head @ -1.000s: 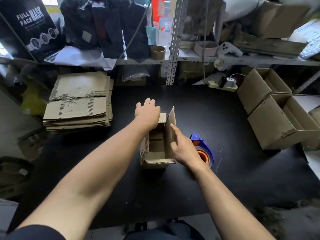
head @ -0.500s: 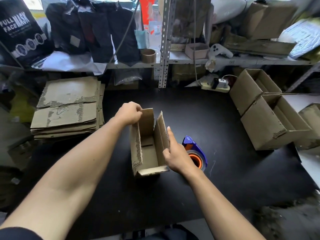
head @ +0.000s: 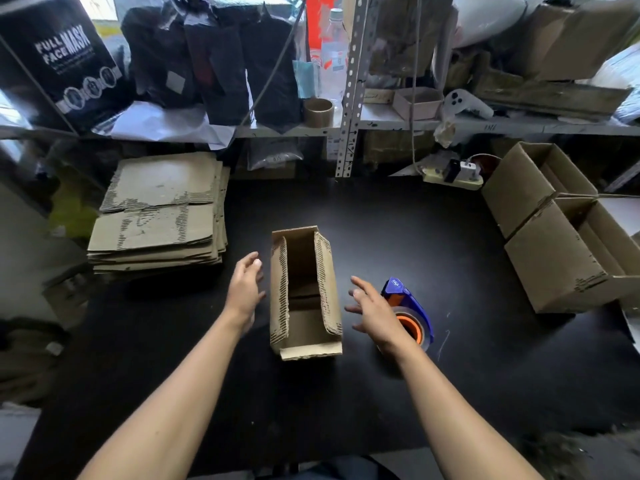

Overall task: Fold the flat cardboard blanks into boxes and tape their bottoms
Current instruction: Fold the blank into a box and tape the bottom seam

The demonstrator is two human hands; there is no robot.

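Standing upright at the centre of a matt black worktop (head: 398,237), an open-topped brown corrugated cardboard box (head: 304,296) has a hand on either side. The left hand (head: 246,289) and right hand (head: 374,313) hover close beside it without touching, fingers spread and loose. A blue-and-orange tape dispenser (head: 410,313) lies just right. Stacked flat cardboard blanks (head: 159,213) occupy the far left; two finished brown boxes (head: 561,230) the right edge. A cluttered grey metal shelf (head: 485,124) runs behind.

box (head: 304,296) upright on table (head: 398,237); left hand (head: 245,289) | right hand (head: 375,315) flank it, apart
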